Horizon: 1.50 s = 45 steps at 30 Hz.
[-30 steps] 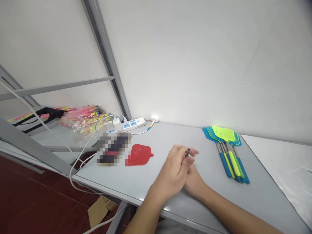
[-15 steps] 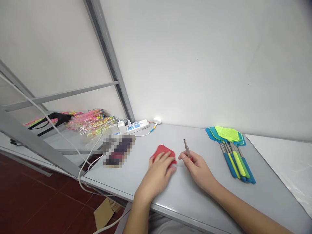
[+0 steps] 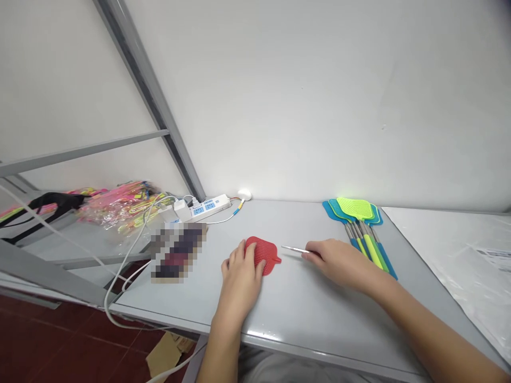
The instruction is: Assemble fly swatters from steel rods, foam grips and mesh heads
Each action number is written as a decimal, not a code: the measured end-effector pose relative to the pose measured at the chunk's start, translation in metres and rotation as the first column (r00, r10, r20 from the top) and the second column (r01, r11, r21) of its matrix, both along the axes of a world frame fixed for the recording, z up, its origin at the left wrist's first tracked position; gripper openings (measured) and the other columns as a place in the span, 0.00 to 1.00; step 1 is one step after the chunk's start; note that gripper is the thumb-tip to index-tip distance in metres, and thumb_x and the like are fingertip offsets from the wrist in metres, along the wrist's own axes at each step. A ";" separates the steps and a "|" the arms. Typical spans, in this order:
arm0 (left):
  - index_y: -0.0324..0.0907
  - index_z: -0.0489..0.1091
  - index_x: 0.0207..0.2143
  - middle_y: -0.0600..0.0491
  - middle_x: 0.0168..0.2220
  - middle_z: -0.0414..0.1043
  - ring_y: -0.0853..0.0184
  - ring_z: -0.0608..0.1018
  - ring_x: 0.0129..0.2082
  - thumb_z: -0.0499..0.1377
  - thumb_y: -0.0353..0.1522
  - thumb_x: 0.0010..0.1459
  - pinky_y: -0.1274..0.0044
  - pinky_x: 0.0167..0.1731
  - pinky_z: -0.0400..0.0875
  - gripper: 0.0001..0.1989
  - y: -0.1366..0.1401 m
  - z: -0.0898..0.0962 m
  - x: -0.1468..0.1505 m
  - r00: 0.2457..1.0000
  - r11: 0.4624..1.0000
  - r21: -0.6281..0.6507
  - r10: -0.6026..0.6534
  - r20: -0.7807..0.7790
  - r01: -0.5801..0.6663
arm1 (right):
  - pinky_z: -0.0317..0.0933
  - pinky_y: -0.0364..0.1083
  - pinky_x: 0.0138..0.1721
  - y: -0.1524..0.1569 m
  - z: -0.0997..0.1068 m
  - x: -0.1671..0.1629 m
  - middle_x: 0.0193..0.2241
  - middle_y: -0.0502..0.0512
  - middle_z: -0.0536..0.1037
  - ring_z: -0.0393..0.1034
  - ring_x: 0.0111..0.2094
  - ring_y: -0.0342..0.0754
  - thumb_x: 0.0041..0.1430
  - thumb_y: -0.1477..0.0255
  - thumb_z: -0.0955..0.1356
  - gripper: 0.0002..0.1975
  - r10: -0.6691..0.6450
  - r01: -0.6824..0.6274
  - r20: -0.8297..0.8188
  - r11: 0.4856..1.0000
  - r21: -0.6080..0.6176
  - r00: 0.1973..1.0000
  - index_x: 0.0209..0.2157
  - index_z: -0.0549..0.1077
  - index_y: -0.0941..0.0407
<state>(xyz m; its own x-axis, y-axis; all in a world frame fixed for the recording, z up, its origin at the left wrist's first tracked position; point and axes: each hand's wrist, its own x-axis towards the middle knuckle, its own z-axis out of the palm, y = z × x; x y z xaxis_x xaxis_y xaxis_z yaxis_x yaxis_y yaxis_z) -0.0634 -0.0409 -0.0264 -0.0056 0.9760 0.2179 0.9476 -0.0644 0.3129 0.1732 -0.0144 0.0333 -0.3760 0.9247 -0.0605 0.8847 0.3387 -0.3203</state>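
Observation:
A red fly swatter head [image 3: 266, 250], a perforated flat paddle with a short neck, lies on the grey table. My left hand [image 3: 240, 271] grips it, fingers across its left side and thumb on its near side. The neck points right. My right hand [image 3: 333, 261] is closed around the swatter's handle, whose thin metal rod [image 3: 294, 249] sticks out to the left. The rod's tip is a small gap away from the neck, roughly in line with it. Most of the handle is hidden inside my right hand.
Several blue, green and yellow fly swatters [image 3: 361, 218] lie stacked behind my right forearm. White plastic sheeting [image 3: 447, 250] covers the right side. A power strip [image 3: 203, 210] with cables, a pixelated object [image 3: 179, 252] and bagged colourful items [image 3: 123, 205] are at left, near a metal frame.
My right hand has turned the rod from upright to nearly level, its tip now facing the red head's neck. My left hand has shifted, exposing more of the head. The view has swung right.

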 end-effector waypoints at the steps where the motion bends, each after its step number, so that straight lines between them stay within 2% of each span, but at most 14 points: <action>1: 0.42 0.60 0.58 0.41 0.63 0.58 0.53 0.62 0.60 0.46 0.35 0.66 0.57 0.54 0.55 0.20 0.000 0.000 0.000 1.000 1.000 0.005 0.005 -0.012 -0.005 | 0.45 0.44 0.23 -0.002 0.001 0.003 0.24 0.53 0.75 0.66 0.22 0.46 0.65 0.62 0.59 0.18 0.027 -0.027 0.039 1.000 -0.003 0.999 0.26 0.71 0.53; 5: 0.44 0.62 0.56 0.43 0.62 0.60 0.53 0.63 0.59 0.45 0.35 0.66 0.57 0.54 0.55 0.19 -0.001 0.003 0.001 0.999 1.000 0.008 -0.024 -0.048 0.024 | 0.46 0.44 0.23 -0.005 -0.002 0.004 0.23 0.55 0.75 0.68 0.24 0.48 0.64 0.64 0.61 0.17 0.060 -0.061 0.125 0.998 0.005 0.990 0.25 0.73 0.53; 12: 0.43 0.62 0.57 0.42 0.63 0.59 0.53 0.63 0.58 0.44 0.35 0.67 0.57 0.53 0.56 0.19 -0.001 0.003 -0.001 0.996 0.999 0.006 -0.036 -0.087 0.036 | 0.46 0.44 0.24 -0.005 -0.006 -0.012 0.27 0.55 0.77 0.70 0.26 0.49 0.64 0.64 0.61 0.15 0.070 -0.079 0.129 0.995 0.068 0.989 0.29 0.75 0.53; 23: 0.43 0.62 0.58 0.42 0.62 0.58 0.52 0.64 0.57 0.46 0.37 0.66 0.58 0.53 0.57 0.21 0.000 0.001 -0.003 0.996 0.999 0.019 -0.047 -0.078 0.049 | 0.51 0.44 0.26 -0.005 -0.007 -0.016 0.29 0.57 0.76 0.72 0.28 0.49 0.65 0.67 0.62 0.14 0.120 -0.141 0.193 0.985 0.102 0.974 0.31 0.76 0.55; 28: 0.44 0.60 0.59 0.42 0.61 0.60 0.52 0.65 0.57 0.46 0.37 0.66 0.58 0.53 0.59 0.20 0.000 0.005 -0.003 0.999 0.997 0.045 -0.055 0.000 0.055 | 0.51 0.45 0.27 -0.005 -0.007 -0.018 0.31 0.56 0.77 0.72 0.30 0.49 0.65 0.68 0.62 0.13 0.125 -0.149 0.178 0.981 0.127 0.976 0.33 0.77 0.54; 32: 0.45 0.60 0.58 0.43 0.59 0.60 0.54 0.65 0.58 0.46 0.35 0.66 0.58 0.54 0.60 0.19 0.000 0.010 -0.005 0.985 0.994 0.091 -0.076 0.156 0.062 | 0.50 0.45 0.27 -0.004 -0.009 -0.015 0.32 0.54 0.77 0.72 0.30 0.48 0.66 0.67 0.61 0.14 0.141 -0.165 0.152 0.974 0.154 0.978 0.34 0.77 0.53; 35: 0.46 0.59 0.58 0.45 0.58 0.61 0.58 0.65 0.59 0.49 0.35 0.65 0.61 0.57 0.61 0.19 0.001 0.014 -0.008 0.921 0.981 0.194 -0.091 0.378 0.017 | 0.49 0.45 0.26 -0.004 -0.010 -0.014 0.31 0.53 0.77 0.71 0.29 0.48 0.66 0.67 0.60 0.14 0.141 -0.164 0.137 0.971 0.176 0.981 0.33 0.76 0.53; 38: 0.47 0.58 0.58 0.45 0.59 0.60 0.61 0.68 0.57 0.53 0.36 0.64 0.66 0.55 0.65 0.21 0.002 0.018 -0.010 0.792 0.962 0.257 -0.087 0.604 -0.090 | 0.48 0.45 0.26 -0.003 -0.011 -0.015 0.31 0.53 0.76 0.71 0.29 0.47 0.66 0.68 0.61 0.13 0.141 -0.163 0.123 0.967 0.194 0.982 0.33 0.76 0.53; 42: 0.50 0.55 0.60 0.45 0.63 0.55 0.62 0.69 0.56 0.57 0.34 0.61 0.70 0.52 0.69 0.26 0.003 0.021 -0.011 0.632 0.942 0.283 -0.110 0.767 -0.180 | 0.48 0.45 0.27 -0.001 -0.013 -0.016 0.31 0.52 0.76 0.70 0.29 0.46 0.66 0.68 0.61 0.13 0.149 -0.165 0.090 0.961 0.221 0.985 0.35 0.76 0.52; 44: 0.51 0.55 0.60 0.45 0.61 0.58 0.62 0.69 0.57 0.60 0.33 0.58 0.71 0.53 0.69 0.29 0.003 0.023 -0.012 0.521 0.925 0.306 -0.150 0.840 -0.227 | 0.50 0.44 0.28 0.001 -0.014 -0.014 0.31 0.52 0.75 0.69 0.30 0.45 0.67 0.68 0.61 0.13 0.154 -0.152 0.012 0.953 0.264 0.988 0.37 0.76 0.52; 45: 0.51 0.56 0.60 0.46 0.59 0.62 0.63 0.69 0.56 0.62 0.32 0.56 0.71 0.53 0.69 0.30 0.003 0.025 -0.012 0.437 0.918 0.306 -0.175 0.882 -0.250 | 0.51 0.44 0.29 0.002 -0.015 -0.013 0.31 0.51 0.75 0.69 0.30 0.45 0.67 0.68 0.60 0.13 0.161 -0.142 -0.041 0.946 0.290 0.986 0.39 0.76 0.51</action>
<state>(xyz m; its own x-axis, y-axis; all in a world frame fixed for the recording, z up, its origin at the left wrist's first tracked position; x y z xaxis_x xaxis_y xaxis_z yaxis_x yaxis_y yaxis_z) -0.0751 -0.0377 -0.0018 -0.4349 0.8200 0.3721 0.1603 -0.3361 0.9281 0.1600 -0.0119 0.0181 -0.5076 0.8315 0.2257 0.7966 0.5527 -0.2447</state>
